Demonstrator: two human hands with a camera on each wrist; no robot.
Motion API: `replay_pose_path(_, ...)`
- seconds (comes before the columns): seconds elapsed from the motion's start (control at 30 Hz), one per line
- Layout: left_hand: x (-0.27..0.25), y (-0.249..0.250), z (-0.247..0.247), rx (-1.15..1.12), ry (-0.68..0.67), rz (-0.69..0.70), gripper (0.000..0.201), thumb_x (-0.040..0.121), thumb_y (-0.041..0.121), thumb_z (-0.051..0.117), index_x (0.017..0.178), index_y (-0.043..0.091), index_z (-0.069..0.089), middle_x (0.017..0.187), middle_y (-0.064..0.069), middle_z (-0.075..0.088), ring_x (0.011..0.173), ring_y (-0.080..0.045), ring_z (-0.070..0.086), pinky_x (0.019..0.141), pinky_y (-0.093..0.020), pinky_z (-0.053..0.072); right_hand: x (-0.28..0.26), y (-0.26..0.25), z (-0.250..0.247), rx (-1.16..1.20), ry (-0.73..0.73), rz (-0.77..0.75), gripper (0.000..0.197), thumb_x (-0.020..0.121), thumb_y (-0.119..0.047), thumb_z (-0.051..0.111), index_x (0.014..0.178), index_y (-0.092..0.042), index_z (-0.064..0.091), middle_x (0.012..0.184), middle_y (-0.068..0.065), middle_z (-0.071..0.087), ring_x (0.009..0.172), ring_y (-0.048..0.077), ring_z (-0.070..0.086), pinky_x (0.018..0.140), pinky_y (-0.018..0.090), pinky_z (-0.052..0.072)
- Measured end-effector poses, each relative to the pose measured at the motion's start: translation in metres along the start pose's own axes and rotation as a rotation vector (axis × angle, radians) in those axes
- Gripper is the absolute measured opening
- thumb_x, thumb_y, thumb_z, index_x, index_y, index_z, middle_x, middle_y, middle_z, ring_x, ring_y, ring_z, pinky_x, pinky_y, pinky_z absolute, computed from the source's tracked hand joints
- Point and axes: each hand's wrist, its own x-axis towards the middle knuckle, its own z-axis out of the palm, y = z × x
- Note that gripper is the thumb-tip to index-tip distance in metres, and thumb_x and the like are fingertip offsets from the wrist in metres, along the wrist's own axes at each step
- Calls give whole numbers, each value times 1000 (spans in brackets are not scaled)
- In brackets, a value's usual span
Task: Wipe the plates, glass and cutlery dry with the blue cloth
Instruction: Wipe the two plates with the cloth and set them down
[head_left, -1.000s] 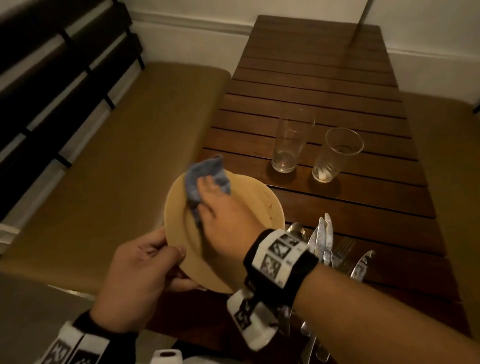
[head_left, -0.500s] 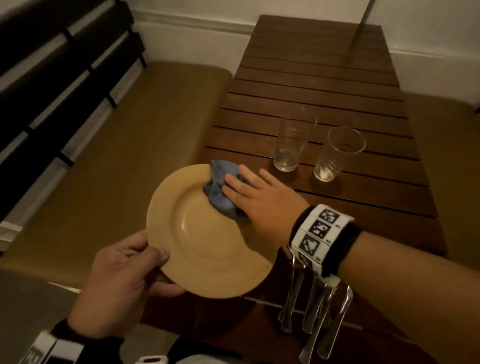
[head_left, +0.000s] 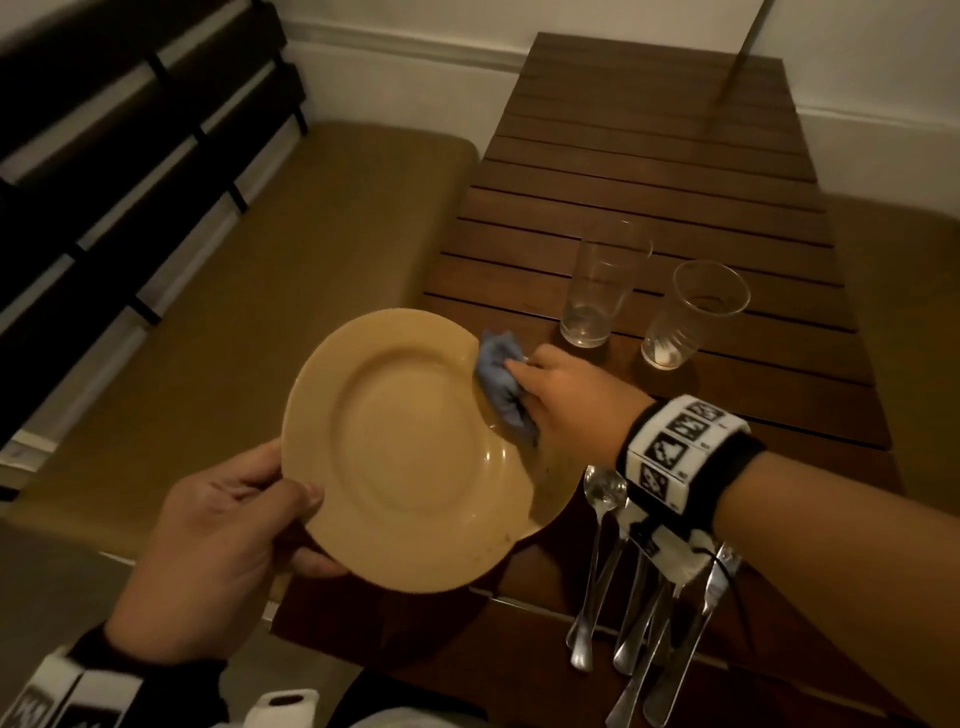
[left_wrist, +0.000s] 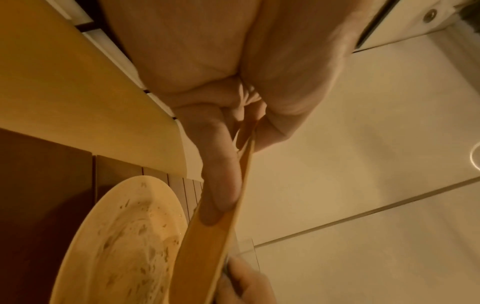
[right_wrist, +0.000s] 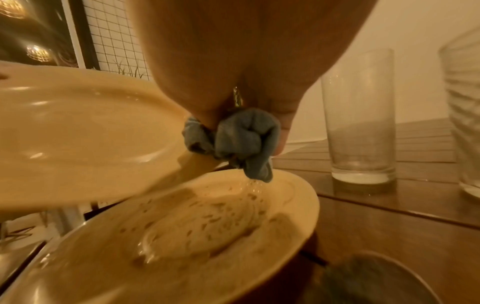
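My left hand (head_left: 270, 514) grips a tan plate (head_left: 405, 452) by its near-left rim, thumb on top and fingers underneath, above the table's near corner. My right hand (head_left: 524, 384) pinches the bunched blue cloth (head_left: 498, 379) against that plate's right rim. In the right wrist view the cloth (right_wrist: 241, 139) wraps over the rim of the held plate (right_wrist: 78, 127). A second tan plate (right_wrist: 182, 236), speckled with droplets, lies on the table beneath it. Two empty glasses (head_left: 597, 291) (head_left: 691, 317) stand beyond my right hand. Several pieces of cutlery (head_left: 623, 597) lie under my right wrist.
The dark slatted wooden table (head_left: 649, 171) runs away from me to a white wall. A tan cushioned bench (head_left: 260, 260) with a dark slatted back lies along its left side. Another cushion (head_left: 909, 312) borders the right side.
My right hand has swept the cloth from the plate's upper left across to its right rim. The plate now lies flatter, its face turned up, with my left hand at the same rim.
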Motion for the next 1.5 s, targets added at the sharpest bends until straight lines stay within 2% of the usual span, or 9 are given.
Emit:
replay_pose_path(0.23, 19, 0, 16, -130, 98, 93, 37, 95, -4, 49, 109, 19, 75, 94, -21, 69, 70, -35, 58, 51, -29, 61, -28, -53, 25, 316, 68, -135, 31, 89, -25, 44, 106, -9, 64, 108, 13, 57, 97, 30, 55, 82, 47, 48)
replay_pose_path(0.4, 35, 0, 32, -161, 180, 117, 31, 95, -1, 48, 106, 15, 73, 77, -8, 70, 44, -15, 62, 43, -23, 56, -36, -97, 17, 450, 244, -165, 22, 92, -17, 54, 110, -8, 62, 107, 7, 52, 97, 21, 51, 84, 33, 45)
replay_pose_path(0.6, 26, 1, 21, -189, 120, 58, 31, 97, 1, 50, 107, 20, 72, 104, -23, 74, 66, -29, 72, 55, -34, 62, -32, -30, 14, 209, 126, -53, 21, 89, -10, 54, 107, -6, 65, 105, 13, 56, 93, 27, 56, 81, 26, 43)
replay_pose_path(0.73, 19, 3, 22, -175, 66, 54, 34, 96, -1, 50, 103, 20, 76, 110, -30, 68, 84, -47, 60, 53, -34, 62, -20, -10, 0, 130, 90, 93, 19, 94, -22, 49, 107, -16, 61, 104, 4, 47, 95, 25, 51, 79, 41, 49)
replay_pose_path(0.87, 21, -7, 31, -136, 51, 59, 35, 95, -1, 51, 101, 21, 78, 92, -29, 66, 82, -43, 53, 47, -31, 61, -35, -54, -1, 279, -63, -151, 21, 92, -18, 53, 106, -13, 67, 112, 5, 53, 99, 19, 53, 89, 37, 46)
replay_pose_path(0.97, 19, -15, 36, -107, -22, 40, 33, 96, -1, 51, 106, 17, 77, 82, -27, 61, 62, -31, 55, 42, -27, 55, -37, -84, 0, 466, 55, -230, 17, 93, -16, 53, 104, -13, 66, 111, 2, 55, 98, 13, 52, 89, 27, 45)
replay_pose_path(1.13, 14, -14, 36, -47, -84, -26, 38, 96, -2, 51, 99, 23, 80, 100, -39, 66, 81, -46, 58, 50, -35, 62, 12, -89, -2, 119, 196, -160, 23, 92, -16, 49, 109, -7, 62, 111, 10, 58, 102, 24, 48, 92, 40, 42)
replay_pose_path(1.27, 7, -8, 36, -8, -99, -17, 49, 95, -7, 49, 86, 28, 82, 81, -22, 76, 63, -31, 72, 46, -34, 60, 33, -58, -15, 27, 207, 17, 33, 91, -16, 51, 122, -6, 56, 117, 15, 54, 100, 31, 50, 84, 44, 48)
replay_pose_path(1.5, 4, -14, 23, -148, 20, -6, 34, 95, -6, 47, 104, 11, 75, 81, -15, 74, 56, -23, 68, 41, -32, 58, 5, -20, -9, -78, -62, 99, 29, 93, -25, 54, 121, -16, 59, 120, 8, 50, 108, 29, 51, 89, 39, 47)
